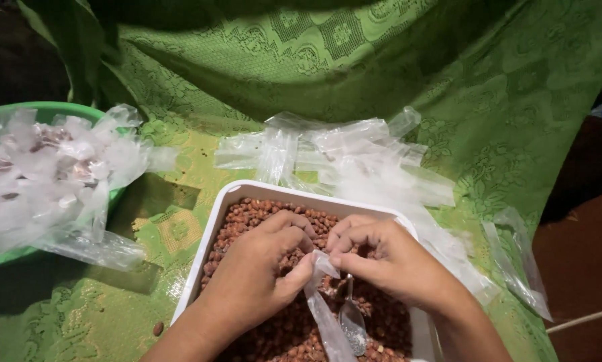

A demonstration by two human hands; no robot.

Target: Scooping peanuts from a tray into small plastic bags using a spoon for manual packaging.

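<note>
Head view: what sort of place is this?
Probably a home spot for packing snacks by hand: a white tub of peanuts, loose clear bags, and a green patterned cloth spread beneath.

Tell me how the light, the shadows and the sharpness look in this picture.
Head view: warm light on the green cloth, deep shadow along its top folds; the clear bags and the heap in the green bowl glare white and lose detail; both hands, the small bag and the peanuts are fairly sharp; corners go dark.
</note>
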